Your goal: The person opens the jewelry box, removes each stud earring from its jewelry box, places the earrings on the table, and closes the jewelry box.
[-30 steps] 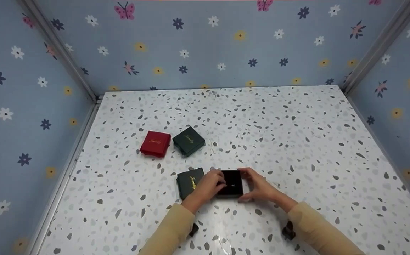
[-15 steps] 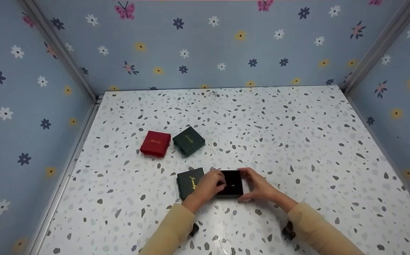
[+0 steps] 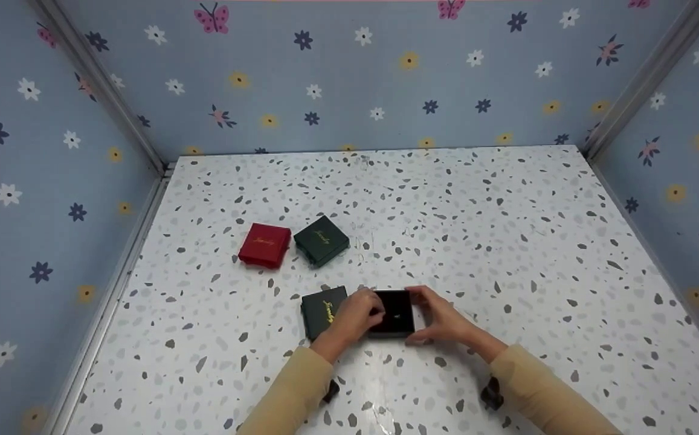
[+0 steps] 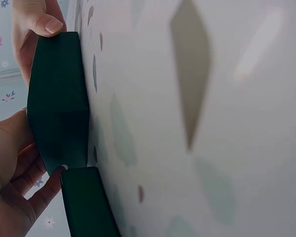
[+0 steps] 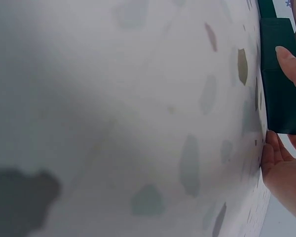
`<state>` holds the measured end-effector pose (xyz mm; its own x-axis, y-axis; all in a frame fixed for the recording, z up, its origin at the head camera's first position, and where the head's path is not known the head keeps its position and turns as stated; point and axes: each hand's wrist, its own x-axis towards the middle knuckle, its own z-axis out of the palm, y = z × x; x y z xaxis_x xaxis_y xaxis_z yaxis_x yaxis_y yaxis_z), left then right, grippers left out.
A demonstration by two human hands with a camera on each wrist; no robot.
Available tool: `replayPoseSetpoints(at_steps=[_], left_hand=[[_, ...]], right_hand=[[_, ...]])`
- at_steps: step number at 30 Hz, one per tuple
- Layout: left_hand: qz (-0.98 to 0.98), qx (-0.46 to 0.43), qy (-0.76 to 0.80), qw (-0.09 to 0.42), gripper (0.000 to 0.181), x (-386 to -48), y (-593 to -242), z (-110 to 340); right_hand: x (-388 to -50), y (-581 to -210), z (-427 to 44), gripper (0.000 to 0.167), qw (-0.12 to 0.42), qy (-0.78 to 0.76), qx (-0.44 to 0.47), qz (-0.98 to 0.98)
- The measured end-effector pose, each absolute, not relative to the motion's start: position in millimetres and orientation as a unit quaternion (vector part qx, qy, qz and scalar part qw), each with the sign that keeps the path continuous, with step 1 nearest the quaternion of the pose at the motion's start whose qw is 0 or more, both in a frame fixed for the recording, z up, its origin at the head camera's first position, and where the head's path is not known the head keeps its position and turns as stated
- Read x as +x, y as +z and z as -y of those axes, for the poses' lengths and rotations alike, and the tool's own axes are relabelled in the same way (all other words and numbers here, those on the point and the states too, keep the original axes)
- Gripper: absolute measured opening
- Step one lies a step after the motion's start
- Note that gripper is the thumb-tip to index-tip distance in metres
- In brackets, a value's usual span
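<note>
Between the hands lies a dark green box [image 3: 395, 329] [image 4: 59, 94] [image 5: 281, 101] with a black lining and a small shiny thing [image 3: 397, 316] on it. My left hand [image 3: 356, 317] [image 4: 12, 173] has its fingers curled at the box's left end, thumb over the lining; whether they hold something small is hidden. My right hand [image 3: 443, 317] [image 4: 39, 22] [image 5: 288, 180] grips the right end, thumb at the near corner and fingers at the far one. Against the left end sits a green box or lid [image 3: 322, 308] [image 4: 89, 202] with gold lettering, partly under my left hand.
Farther back on the speckled white table [image 3: 476, 241] sit a red box [image 3: 266, 244] and another green box [image 3: 322, 240], both closed with gold lettering. Flowered blue panels stand along the back and both sides. A dark object [image 3: 492, 394] shows by my right sleeve.
</note>
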<state>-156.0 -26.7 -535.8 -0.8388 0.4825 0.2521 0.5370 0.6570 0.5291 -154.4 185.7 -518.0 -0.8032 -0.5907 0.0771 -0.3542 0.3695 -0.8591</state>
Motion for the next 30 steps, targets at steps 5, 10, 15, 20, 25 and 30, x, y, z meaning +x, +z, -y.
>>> replayPoseSetpoints(at_steps=[5, 10, 15, 20, 25, 30], left_hand=[[0.912, -0.278, -0.298, 0.041, 0.004, -156.4, -535.5, 26.3], [0.914, -0.278, -0.294, 0.043, 0.004, -157.4, -536.4, 25.7], [0.914, -0.278, -0.291, 0.048, 0.002, -157.5, -536.8, 25.4], [0.911, -0.286, -0.290, 0.058, 0.002, -158.0, -537.1, 24.9], [0.908, -0.293, -0.293, 0.065, 0.004, -158.5, -537.0, 25.1], [0.905, -0.277, -0.317, 0.058, 0.004, -158.6, -537.1, 25.4]], right_hand=[[-154.1, -517.6, -185.4, 0.086, 0.125, -0.483, -0.289, -0.817], [-157.3, -528.2, -187.5, 0.088, 0.114, -0.484, -0.289, -0.818], [-164.9, -549.0, -192.5, 0.093, 0.117, -0.468, -0.271, -0.833], [-168.0, -557.0, -195.4, 0.094, 0.123, -0.470, -0.269, -0.832], [-167.4, -556.3, -195.5, 0.094, 0.120, -0.470, -0.274, -0.830], [-166.7, -553.8, -194.7, 0.094, 0.128, -0.464, -0.262, -0.836]])
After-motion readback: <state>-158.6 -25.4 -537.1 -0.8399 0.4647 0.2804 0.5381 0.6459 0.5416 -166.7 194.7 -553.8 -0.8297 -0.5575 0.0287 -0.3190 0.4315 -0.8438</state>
